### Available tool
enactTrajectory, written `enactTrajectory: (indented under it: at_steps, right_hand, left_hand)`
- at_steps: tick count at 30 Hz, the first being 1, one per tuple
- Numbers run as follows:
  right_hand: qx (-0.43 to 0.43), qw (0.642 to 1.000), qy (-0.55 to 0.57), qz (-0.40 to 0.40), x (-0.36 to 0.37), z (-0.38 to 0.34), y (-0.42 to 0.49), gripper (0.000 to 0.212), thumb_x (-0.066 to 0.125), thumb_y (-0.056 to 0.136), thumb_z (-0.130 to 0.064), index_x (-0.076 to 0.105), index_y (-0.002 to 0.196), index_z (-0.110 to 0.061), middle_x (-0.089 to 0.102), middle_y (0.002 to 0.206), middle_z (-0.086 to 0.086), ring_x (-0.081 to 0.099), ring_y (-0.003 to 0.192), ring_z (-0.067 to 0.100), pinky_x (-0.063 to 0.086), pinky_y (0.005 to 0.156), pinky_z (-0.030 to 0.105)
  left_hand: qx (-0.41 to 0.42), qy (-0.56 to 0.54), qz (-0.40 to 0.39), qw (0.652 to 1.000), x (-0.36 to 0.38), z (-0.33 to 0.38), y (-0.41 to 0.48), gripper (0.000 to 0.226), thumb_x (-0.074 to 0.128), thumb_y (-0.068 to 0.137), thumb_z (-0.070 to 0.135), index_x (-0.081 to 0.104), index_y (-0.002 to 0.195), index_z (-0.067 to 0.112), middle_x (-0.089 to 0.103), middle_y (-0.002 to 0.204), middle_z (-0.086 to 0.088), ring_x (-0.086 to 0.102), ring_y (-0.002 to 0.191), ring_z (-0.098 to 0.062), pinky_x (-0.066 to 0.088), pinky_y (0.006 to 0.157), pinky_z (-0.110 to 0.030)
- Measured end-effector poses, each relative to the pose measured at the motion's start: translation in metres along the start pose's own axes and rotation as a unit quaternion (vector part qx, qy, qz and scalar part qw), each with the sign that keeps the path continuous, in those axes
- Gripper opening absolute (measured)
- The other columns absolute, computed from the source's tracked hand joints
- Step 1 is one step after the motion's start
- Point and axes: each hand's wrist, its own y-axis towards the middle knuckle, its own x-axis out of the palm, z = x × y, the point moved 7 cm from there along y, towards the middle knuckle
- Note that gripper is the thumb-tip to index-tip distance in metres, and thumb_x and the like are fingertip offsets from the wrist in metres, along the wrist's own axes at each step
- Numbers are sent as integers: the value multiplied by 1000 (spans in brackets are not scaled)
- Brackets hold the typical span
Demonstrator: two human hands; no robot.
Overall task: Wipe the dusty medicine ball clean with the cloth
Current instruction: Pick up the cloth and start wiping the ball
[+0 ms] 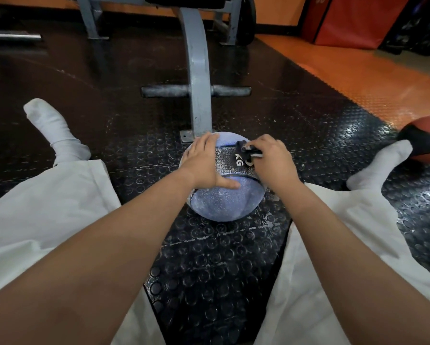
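Observation:
A blue medicine ball (221,202) with a black band marked "KG" sits on the black studded floor between my legs; white dust speckles its near face. My left hand (205,161) lies flat over the ball's left top, fingers spread, thumb pointing right. My right hand (273,160) grips a small dark cloth (246,149) with white edging and presses it on the ball's upper right, over the black band. Most of the cloth is hidden under my fingers.
A grey bench frame (199,78) with a crossbar stands just beyond the ball. A red and black ball (425,143) lies at the right by my socked foot (380,168). My other foot (52,130) is at the left. An orange floor strip (358,73) runs at the right.

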Motion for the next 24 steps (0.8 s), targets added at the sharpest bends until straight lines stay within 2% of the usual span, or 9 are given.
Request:
enactTrajectory:
  at_steps: [4, 7, 10, 13, 15, 17, 20, 22, 24]
  right_hand:
    - [-48, 999, -11, 20, 4, -24, -4, 37, 54, 82, 2, 69, 112, -14, 59, 110, 7, 47, 96, 33, 43, 81, 44]
    - [-127, 991, -35, 10, 16, -51, -17, 30, 63, 81, -7, 70, 109, -15, 59, 108, 4, 46, 96, 31, 30, 76, 35]
    - [-157, 987, -5, 18, 19, -47, -28, 25, 68, 76, -15, 71, 101, -13, 61, 100, 4, 46, 87, 29, 33, 75, 38]
    - [-162, 986, 14, 35, 17, -24, -40, 31, 49, 76, -17, 69, 99, -12, 63, 99, 4, 40, 81, 20, 39, 71, 37]
    - [-153, 987, 21, 46, 16, -9, -46, 45, 32, 72, -10, 68, 100, -10, 63, 100, 6, 44, 76, 25, 43, 70, 37]
    - [-151, 986, 13, 68, 12, -8, -47, 47, 31, 70, -12, 68, 99, -9, 63, 98, 7, 48, 72, 29, 45, 66, 37]
    - [-184, 979, -10, 82, 16, -33, -39, 24, 59, 72, -17, 70, 92, -10, 64, 91, 6, 51, 70, 29, 46, 63, 37]
    - [-208, 975, -29, 66, 26, -51, -35, 26, 78, 65, -18, 71, 89, -11, 63, 87, 5, 53, 71, 31, 43, 62, 38]
    - [-228, 971, -43, 58, 30, -58, -34, 30, 84, 61, -16, 71, 88, -13, 63, 87, 5, 54, 72, 32, 40, 61, 36]
  left_hand:
    - [7, 25, -23, 999, 2, 2, 0, 143, 82, 54, 65, -8, 155, 17, -11, 163, -2, -11, 150, -23, 3, 122, -46]
    - [3, 11, -23, 1000, -2, 2, 2, 136, 86, 60, 52, -5, 155, 18, -10, 163, -3, -10, 150, -22, 3, 122, -47]
    - [20, 11, -23, 999, -4, 2, 3, 135, 87, 61, 49, -3, 155, 16, -6, 163, -7, -8, 150, -24, 4, 122, -45]
    - [24, 22, -42, 999, -4, 2, 2, 138, 85, 58, 55, -5, 154, 14, -6, 162, -7, -6, 150, -24, 3, 123, -38]
    - [25, 24, -47, 998, -4, 2, 3, 139, 84, 58, 57, -6, 154, 14, -6, 162, -7, -5, 150, -25, 3, 122, -38]
    - [26, 32, -45, 998, -2, 6, 3, 140, 84, 57, 58, -7, 154, 14, -7, 162, -6, -5, 149, -25, 3, 123, -39]
    - [21, 41, -42, 998, -1, 6, 4, 140, 87, 59, 52, -8, 154, 13, -8, 162, -8, -8, 150, -25, 3, 123, -41]
    - [31, 41, -38, 998, -2, 3, 5, 134, 88, 63, 41, -7, 154, 11, -7, 161, -13, -8, 150, -26, 3, 122, -41]
    - [39, 29, -43, 998, -4, -2, 3, 132, 88, 65, 38, -6, 154, 8, -6, 161, -14, -7, 150, -27, 3, 122, -40]
